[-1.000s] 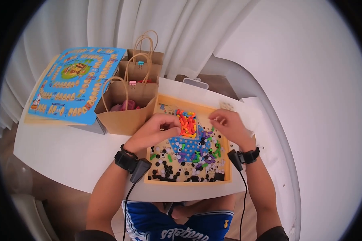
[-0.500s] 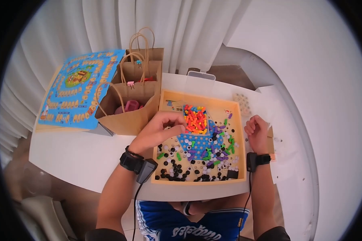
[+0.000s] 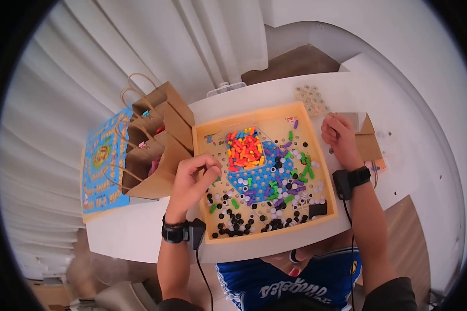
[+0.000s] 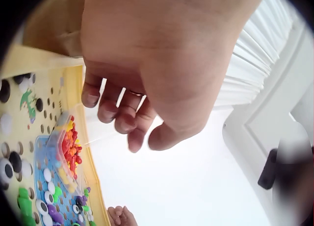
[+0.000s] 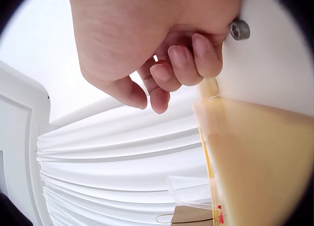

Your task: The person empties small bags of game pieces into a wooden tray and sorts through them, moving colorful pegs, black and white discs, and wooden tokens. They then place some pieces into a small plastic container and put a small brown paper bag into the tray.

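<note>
My left hand (image 3: pixel 194 179) hovers over the left rim of a shallow wooden tray (image 3: pixel 320 156), fingers loosely bent and nothing between them in the left wrist view. A clear plastic box (image 4: pixel 55 146) of red, orange and yellow pegs (image 3: pixel 245 150) stands in the tray, just right of that hand. Beneath and beside the box lies a blue perforated board (image 3: pixel 239 181), strewn with purple and green pegs and black and white pieces. Beyond the tray's right rim, my right hand (image 3: pixel 340 132) hangs with loosely curled fingers (image 5: pixel 181 64); no object shows in its grasp.
Brown paper bags (image 3: pixel 163 173) with handles crowd the tray's left side, next to a blue game board (image 3: pixel 101 155). Behind the tray's right corner sits a clear pack of round pieces (image 3: pixel 311 100). A brown cardboard piece (image 3: pixel 367 140) lies on the white table (image 3: pixel 140 223) at right.
My right hand has moved from above the tray to outside its right rim. My left hand has drawn left, away from the peg box. The head view has turned.
</note>
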The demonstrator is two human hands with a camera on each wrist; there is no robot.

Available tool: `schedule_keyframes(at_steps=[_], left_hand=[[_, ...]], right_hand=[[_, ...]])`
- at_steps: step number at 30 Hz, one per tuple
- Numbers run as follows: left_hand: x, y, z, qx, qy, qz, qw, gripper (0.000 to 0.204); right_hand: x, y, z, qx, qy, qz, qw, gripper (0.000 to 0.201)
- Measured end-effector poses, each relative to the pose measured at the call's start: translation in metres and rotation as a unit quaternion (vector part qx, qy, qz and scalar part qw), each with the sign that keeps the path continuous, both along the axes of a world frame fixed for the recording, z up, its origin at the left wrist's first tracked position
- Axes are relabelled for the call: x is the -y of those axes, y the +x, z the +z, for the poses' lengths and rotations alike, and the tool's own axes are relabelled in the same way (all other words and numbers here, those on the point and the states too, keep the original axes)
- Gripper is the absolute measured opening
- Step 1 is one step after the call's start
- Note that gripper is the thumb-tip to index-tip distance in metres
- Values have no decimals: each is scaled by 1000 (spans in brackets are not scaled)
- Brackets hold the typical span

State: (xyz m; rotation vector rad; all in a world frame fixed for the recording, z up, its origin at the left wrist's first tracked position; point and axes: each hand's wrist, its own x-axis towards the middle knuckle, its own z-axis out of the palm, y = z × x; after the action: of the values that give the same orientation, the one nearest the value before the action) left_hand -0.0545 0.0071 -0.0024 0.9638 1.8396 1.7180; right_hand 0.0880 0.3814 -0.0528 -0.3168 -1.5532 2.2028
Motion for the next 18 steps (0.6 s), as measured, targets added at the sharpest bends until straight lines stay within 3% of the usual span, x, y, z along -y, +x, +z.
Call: schedule_keyframes(at_steps=[2,4,6,10,18], left_hand=[[1,7,12,-175,-122,26,977,7],[-4,25,33,-213,-162,42,963,8],[-1,38,41,-487,-271,30,830,11],[10,56,41,-513,-361,3,779,18],[19,63,28,-537,-415,-41,733,23]], right_hand=[[1,0,2,2,9,5,1000,33],[2,1,2,7,28,11,1000,32],[1,1,2,7,28,11,1000,32],[2,2,2,22,50,20,998,31],[2,1,3,9,54,21,998,28]])
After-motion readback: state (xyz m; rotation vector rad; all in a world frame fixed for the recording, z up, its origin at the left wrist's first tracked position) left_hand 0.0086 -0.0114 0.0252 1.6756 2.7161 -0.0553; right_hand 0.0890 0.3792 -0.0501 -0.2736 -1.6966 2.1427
